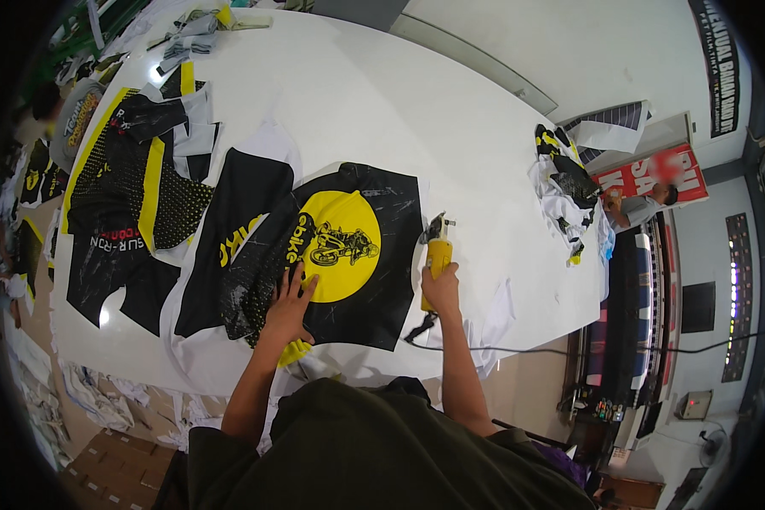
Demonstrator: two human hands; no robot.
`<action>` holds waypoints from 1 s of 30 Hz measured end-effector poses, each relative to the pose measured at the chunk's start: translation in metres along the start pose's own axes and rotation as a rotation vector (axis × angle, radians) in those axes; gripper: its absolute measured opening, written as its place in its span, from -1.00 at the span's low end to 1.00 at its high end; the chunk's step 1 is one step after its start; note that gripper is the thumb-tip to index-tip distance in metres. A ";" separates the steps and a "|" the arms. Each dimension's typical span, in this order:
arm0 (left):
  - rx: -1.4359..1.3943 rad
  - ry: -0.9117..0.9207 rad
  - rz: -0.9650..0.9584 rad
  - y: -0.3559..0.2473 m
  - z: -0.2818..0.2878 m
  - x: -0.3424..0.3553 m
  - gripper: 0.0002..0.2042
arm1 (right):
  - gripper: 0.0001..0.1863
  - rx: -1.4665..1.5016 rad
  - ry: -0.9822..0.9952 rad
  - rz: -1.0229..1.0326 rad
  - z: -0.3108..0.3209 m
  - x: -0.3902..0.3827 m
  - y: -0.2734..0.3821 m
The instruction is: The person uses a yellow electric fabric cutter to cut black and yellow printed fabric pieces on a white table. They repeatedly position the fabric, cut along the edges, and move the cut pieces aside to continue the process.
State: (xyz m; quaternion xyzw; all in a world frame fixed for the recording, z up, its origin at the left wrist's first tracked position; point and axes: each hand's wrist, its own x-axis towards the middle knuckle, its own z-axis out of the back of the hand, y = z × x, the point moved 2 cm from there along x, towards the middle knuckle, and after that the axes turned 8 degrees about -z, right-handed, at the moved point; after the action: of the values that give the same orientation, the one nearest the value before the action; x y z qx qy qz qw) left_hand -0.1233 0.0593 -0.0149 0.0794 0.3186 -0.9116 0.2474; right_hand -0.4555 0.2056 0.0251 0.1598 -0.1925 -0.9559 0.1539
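A black fabric panel point(385, 293) lies on the white table in front of me, with a large yellow circle printed on it and a rider on a motorbike inside. My left hand point(290, 308) rests on its left part, fingers spread. Beneath that hand is the edge of a dark dotted fabric piece point(251, 293). My right hand point(441, 289) is wrapped around the yellow body of an electric cloth cutter point(439, 253), whose metal head points away from me. The cutter stands just beyond the panel's right edge, and a black cord trails from its near end.
More black and yellow printed pieces point(127, 204) lie at the left on the white table point(476, 178). A fabric pile point(569, 191) sits at the far right, near another person point(642, 210). The cord point(527, 349) runs off to the right, past a large printer point(633, 314). Scraps litter the floor at left.
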 end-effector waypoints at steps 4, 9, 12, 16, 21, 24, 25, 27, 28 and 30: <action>-0.001 0.004 -0.001 0.002 -0.006 0.001 0.49 | -0.40 -0.044 0.126 0.090 0.026 -0.004 -0.030; 0.017 0.029 0.013 0.003 -0.005 0.002 0.49 | -0.42 -0.071 0.188 0.143 0.040 0.004 -0.032; 0.030 0.039 0.005 0.000 -0.003 0.002 0.49 | -0.42 -0.072 0.159 0.183 0.037 0.012 -0.031; 0.034 0.039 0.004 -0.001 -0.001 0.001 0.50 | -0.40 -0.055 0.174 0.186 0.036 0.025 -0.023; 0.042 0.058 0.008 -0.004 0.001 0.003 0.51 | -0.39 -0.039 0.146 0.269 0.032 0.052 -0.019; 0.053 0.054 0.006 -0.004 0.001 0.003 0.51 | -0.38 -0.053 0.155 0.277 0.030 0.068 -0.010; 0.054 0.052 0.004 -0.005 0.001 0.003 0.51 | -0.38 -0.061 0.152 0.284 0.030 0.075 -0.008; 0.055 0.047 0.004 -0.007 0.003 0.003 0.50 | -0.38 -0.078 0.148 0.299 0.028 0.086 0.000; 0.047 0.055 0.012 -0.007 0.003 0.003 0.50 | -0.38 -0.082 0.147 0.294 0.028 0.091 0.004; 0.031 0.070 0.032 -0.008 0.002 0.004 0.50 | -0.37 -0.090 0.147 0.290 0.028 0.100 0.015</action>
State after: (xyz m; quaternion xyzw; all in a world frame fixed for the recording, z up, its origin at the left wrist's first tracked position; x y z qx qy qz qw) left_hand -0.1303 0.0616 -0.0100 0.1200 0.3114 -0.9092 0.2492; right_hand -0.5526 0.1656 0.0311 0.1928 -0.1588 -0.9170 0.3110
